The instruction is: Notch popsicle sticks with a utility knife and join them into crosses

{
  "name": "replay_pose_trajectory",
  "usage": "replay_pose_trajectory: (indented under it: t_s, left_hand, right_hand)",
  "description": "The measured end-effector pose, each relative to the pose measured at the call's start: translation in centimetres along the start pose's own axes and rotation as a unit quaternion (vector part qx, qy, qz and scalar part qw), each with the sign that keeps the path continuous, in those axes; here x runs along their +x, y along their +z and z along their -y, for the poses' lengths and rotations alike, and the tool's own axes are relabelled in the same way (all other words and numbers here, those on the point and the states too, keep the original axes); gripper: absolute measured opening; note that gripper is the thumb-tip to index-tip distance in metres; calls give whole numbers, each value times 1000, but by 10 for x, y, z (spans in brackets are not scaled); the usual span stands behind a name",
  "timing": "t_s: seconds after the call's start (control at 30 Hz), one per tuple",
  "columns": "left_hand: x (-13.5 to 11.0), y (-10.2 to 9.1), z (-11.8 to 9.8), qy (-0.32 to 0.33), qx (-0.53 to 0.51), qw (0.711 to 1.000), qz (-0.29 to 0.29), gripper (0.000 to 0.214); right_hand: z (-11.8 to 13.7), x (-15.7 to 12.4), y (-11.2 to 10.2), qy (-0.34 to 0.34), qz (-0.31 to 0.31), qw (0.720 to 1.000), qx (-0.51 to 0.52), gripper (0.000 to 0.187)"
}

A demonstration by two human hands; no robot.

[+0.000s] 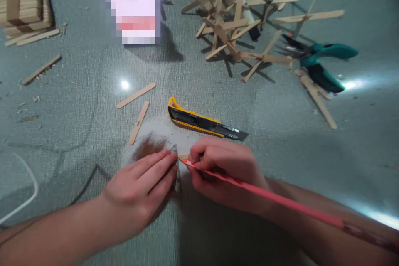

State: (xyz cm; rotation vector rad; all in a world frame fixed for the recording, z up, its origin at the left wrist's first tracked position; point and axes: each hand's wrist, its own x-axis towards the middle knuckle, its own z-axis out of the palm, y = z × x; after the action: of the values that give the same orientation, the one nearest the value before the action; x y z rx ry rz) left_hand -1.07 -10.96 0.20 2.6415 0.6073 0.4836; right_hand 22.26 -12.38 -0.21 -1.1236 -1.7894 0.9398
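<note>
My left hand lies low on the grey mat, fingers stretched out and pressed flat on a small clear triangular piece. Right beside it my right hand is closed round a long red pencil. The pencil's tip touches a short wooden stick end just past my left fingertips. A yellow and black utility knife lies just beyond both hands, blade pointing right.
Two loose craft sticks lie left of the knife, another farther left. A banded stack of sticks sits far left. A glued stick structure stands at the back, teal-handled pliers to its right.
</note>
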Motion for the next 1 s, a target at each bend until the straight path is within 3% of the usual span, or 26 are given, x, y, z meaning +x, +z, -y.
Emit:
replay_pose_trajectory:
  t_s: [1.0]
  left_hand:
    - [5,-4,-2,-17,10,1000,-10,36]
  right_hand:
    - [-2,1,-1,-7,-14,1000,-12,25]
